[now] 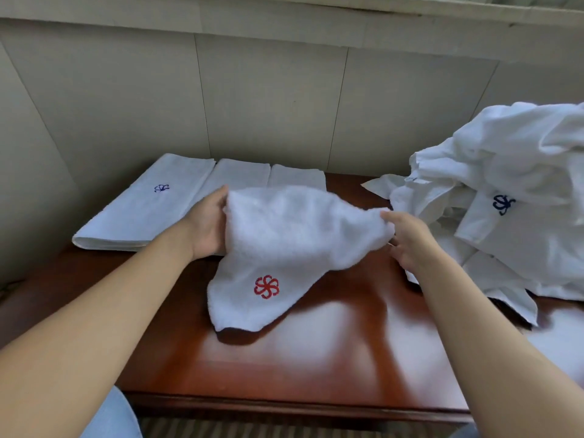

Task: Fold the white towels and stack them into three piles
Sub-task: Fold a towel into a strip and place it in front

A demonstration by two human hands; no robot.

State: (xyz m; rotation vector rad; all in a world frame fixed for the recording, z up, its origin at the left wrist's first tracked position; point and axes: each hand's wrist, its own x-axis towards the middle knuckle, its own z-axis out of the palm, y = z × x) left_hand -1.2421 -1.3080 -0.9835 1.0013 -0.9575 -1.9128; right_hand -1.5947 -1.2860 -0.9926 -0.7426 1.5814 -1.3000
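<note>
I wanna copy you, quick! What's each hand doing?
Left hand: grips the fluffy white towel with the red flower logo.
Right hand: pinches the same towel's other end.

This looks like a hotel or guesthouse linen room. Beyond the left hand (207, 227), folded white towels (142, 210) lie in a neat row on a glossy reddish wooden desk (316, 352), one stitched with a blue emblem (161, 188). Just right of the right hand (407, 245) sits a loose heap of white linen (505, 191) bearing the same emblem. Plain pale wall panels (268, 99) rise behind the desk.
</note>
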